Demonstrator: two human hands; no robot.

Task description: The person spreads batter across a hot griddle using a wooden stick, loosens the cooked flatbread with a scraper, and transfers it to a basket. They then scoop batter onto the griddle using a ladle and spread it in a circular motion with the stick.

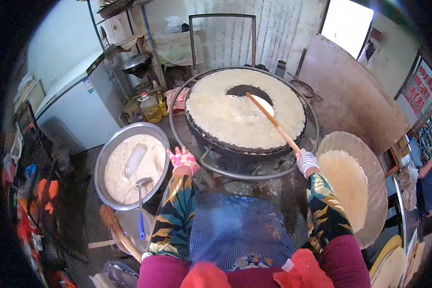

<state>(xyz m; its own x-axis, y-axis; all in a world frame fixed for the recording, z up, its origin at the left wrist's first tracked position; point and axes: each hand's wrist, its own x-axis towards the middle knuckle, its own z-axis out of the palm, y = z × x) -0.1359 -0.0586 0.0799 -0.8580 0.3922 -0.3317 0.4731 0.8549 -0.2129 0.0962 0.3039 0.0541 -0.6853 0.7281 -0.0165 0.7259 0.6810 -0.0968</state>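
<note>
My right hand (pixel 307 162), in a striped glove, grips the near end of a long wooden batter stick (pixel 275 124). The stick slants up and left over a large round griddle (pixel 254 153), its far tip by a dark bare patch (pixel 245 90). Pale batter (pixel 216 113) coats most of the griddle top, and a thick white mound of batter (pixel 264 104) lies beside the stick. My left hand (pixel 183 160), in a pink patterned glove, has its fingers spread near the metal ring (pixel 235 177) round the griddle; whether it touches the ring I cannot tell.
At left stands a metal basin (pixel 100 163) of dough-like batter, holding a ladle (pixel 143 181) and a translucent scoop-like piece (pixel 136 161). Thin flatbreads (pixel 343 185) rest on a round tray (pixel 377 211) at right. An oil jug (pixel 150 109) and white freezer (pixel 84 113) stand behind; a person's arm (pixel 429 165) shows far right.
</note>
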